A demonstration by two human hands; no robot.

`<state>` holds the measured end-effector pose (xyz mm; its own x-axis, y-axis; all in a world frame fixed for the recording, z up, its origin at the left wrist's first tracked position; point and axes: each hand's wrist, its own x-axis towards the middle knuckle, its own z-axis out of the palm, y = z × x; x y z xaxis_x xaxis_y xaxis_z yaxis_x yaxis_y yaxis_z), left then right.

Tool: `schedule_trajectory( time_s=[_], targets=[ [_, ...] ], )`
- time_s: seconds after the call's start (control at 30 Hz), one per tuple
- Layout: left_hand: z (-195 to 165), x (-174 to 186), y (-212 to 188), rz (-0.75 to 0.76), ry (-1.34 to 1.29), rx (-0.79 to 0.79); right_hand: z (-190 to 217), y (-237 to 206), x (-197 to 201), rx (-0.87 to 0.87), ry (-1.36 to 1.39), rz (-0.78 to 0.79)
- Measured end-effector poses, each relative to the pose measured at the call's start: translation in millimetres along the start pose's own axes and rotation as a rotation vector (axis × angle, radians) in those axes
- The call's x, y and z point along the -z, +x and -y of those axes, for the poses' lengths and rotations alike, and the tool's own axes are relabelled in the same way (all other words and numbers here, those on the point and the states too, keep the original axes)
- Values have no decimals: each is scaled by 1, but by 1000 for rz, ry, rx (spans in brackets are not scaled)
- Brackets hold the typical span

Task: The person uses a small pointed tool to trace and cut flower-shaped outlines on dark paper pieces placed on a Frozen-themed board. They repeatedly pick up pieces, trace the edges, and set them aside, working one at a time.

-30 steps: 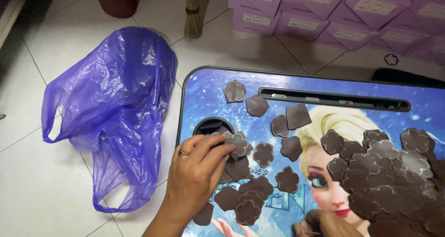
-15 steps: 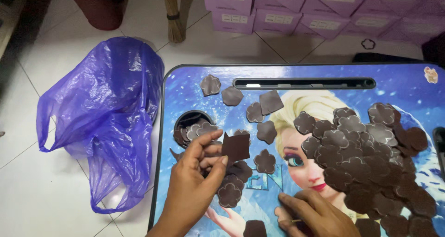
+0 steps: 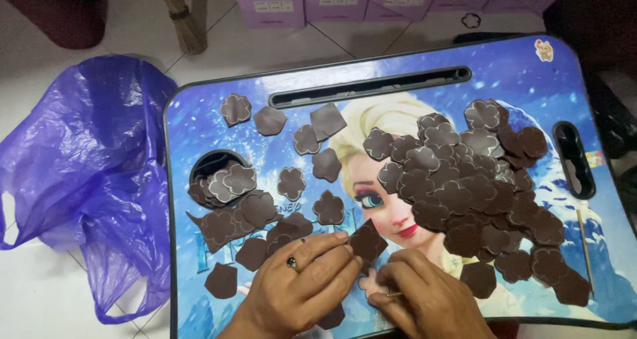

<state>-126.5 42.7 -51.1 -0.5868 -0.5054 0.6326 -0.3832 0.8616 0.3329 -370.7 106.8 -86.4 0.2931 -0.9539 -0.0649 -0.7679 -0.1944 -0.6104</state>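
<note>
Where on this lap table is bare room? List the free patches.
Free: the top right corner of the blue printed lap table, between the long black slot and the big heap of brown foam flower cutouts. Crowded: around the round cup hole and both hands.

Both hands rest low on the blue picture-printed lap table (image 3: pixel 199 107), near its front edge. The left hand (image 3: pixel 302 286), a ring on one finger, lies palm down with fingers stretched rightward. The right hand (image 3: pixel 424 299) curls, fingertips pinched together, just beside it.
</note>
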Motion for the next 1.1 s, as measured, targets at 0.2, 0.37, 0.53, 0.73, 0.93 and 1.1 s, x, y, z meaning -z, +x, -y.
schedule_trajectory(
  time_s=[0.2,0.37,0.53,0.73,0.93,1.1],
  targets=[
    [6,-10,2,-18,-88,51,2,-7,3,25,-40,-38],
    [11,-18,-5,-22,-20,-2,-12,-16,3,68,-59,-16],
    [14,-18,-10,15,-34,-26,-23,-31,-3,-33,-50,-49],
    [10,-25,-14,21,-19,-78,-22,-37,-3,-61,-151,-149],
    [12,-27,-17,41,-224,63,-10,-33,0,-125,-67,-107],
    [2,-35,-21,110,-527,437,-14,-31,-2,-74,-85,-23]
  ],
)
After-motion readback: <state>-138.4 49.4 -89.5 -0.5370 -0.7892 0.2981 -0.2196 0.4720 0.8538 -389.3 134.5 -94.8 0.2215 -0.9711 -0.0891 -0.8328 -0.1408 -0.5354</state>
